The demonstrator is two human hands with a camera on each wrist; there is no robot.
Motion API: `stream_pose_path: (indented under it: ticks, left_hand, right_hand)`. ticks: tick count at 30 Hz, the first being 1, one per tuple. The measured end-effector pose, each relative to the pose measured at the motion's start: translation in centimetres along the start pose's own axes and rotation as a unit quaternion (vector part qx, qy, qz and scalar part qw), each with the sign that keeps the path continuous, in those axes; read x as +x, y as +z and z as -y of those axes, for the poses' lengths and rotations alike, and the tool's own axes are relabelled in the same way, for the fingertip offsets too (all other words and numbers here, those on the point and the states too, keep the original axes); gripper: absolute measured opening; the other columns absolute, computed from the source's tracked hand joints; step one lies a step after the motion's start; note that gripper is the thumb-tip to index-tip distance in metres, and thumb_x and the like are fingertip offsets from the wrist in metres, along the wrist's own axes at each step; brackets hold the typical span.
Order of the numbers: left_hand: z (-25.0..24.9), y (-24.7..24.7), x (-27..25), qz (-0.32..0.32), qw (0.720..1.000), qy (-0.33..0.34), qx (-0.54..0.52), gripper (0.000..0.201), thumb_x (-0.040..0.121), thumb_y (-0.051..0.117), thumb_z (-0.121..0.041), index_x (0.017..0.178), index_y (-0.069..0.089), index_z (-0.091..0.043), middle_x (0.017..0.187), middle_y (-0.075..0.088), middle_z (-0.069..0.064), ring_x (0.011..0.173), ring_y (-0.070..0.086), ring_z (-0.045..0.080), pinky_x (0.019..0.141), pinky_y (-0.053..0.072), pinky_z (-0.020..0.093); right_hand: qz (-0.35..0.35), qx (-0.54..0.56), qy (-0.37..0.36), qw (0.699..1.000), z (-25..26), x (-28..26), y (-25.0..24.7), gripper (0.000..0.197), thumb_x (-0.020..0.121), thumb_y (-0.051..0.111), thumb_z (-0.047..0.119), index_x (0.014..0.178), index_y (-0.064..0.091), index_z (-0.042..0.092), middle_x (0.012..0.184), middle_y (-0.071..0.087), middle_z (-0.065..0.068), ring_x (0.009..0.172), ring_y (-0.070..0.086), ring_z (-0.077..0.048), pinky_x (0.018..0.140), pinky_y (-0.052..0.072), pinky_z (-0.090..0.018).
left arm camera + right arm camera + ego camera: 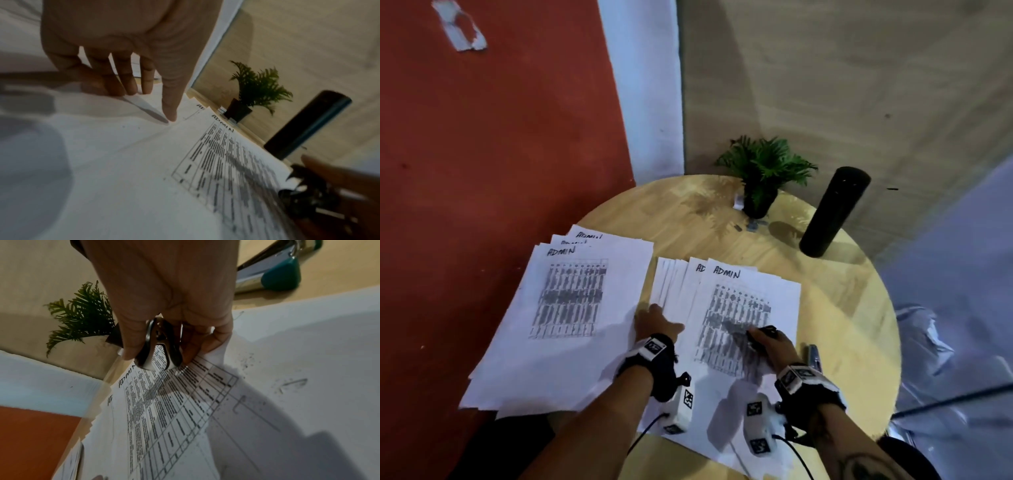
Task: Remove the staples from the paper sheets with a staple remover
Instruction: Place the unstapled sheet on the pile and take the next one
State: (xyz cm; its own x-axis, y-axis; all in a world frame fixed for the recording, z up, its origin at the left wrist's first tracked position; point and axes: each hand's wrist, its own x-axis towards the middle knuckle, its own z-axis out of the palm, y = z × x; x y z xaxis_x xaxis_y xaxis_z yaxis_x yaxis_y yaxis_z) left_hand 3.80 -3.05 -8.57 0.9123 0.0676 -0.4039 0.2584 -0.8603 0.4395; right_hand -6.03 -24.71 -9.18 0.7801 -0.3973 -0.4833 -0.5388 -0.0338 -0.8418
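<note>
We hold the staple remover (pixel 158 345) in our right hand (pixel 768 344), thumb and fingers curled round its body, its claws pointing down at the printed sheet on top of the right stack of papers (pixel 743 318). The same hand's lower fingers also seem to pinch up a fold of that sheet's right edge. Our left hand (pixel 654 323) lies with straight, spread fingers (pixel 148 76) on the fanned sheets between the two stacks, pressing them flat and holding nothing.

The move ahead turns on where the staple lies from the claws, and we cannot see one for certain. In the right wrist view a thin bracket-shaped mark (pixel 238 405) shows on the sheet below and to the right of the remover, nearer our wrist than the claws; it may be a staple or a printed line. If it is a staple, we judge the right hand must draw back toward us and line the claws across its short span. The right hand is plainly the nearer one. The left stack of papers (pixel 565 308) lies well apart, overhanging the round table (pixel 842 301).
</note>
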Motion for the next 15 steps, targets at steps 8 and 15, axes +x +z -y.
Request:
stream_pose_path:
  ticks: [8, 15]
  left_hand:
    - [-0.8, 0.3, -1.6, -0.038, 0.989, 0.050, 0.132, 0.056, 0.084, 0.064, -0.039, 0.129, 0.050, -0.009, 0.137, 0.042, 0.013, 0.130, 0.037, 0.029, 0.106, 0.035, 0.036]
    - [-2.9, 0.9, -1.9, 0.032, 0.999, -0.024, -0.028, 0.072, 0.079, 0.073, -0.039, 0.132, 0.045, 0.002, 0.134, 0.052, 0.020, 0.121, 0.052, 0.033, 0.093, 0.044, 0.034]
  right_hand:
    - [0.018, -0.013, -0.018, 1.000, -0.6, 0.2, 0.3, 0.035, 0.083, 0.068, 0.037, 0.054, 0.057, 0.021, 0.061, 0.057, -0.004, 0.065, 0.051, -0.018, 0.067, 0.036, -0.029]
    - [0.005, -0.026, 0.001, 1.000, -1.4, 0.8, 0.6, 0.051, 0.073, 0.070, 0.055, 0.086, 0.066, 0.006, 0.079, 0.066, -0.008, 0.076, 0.059, -0.021, 0.069, 0.040, -0.028]
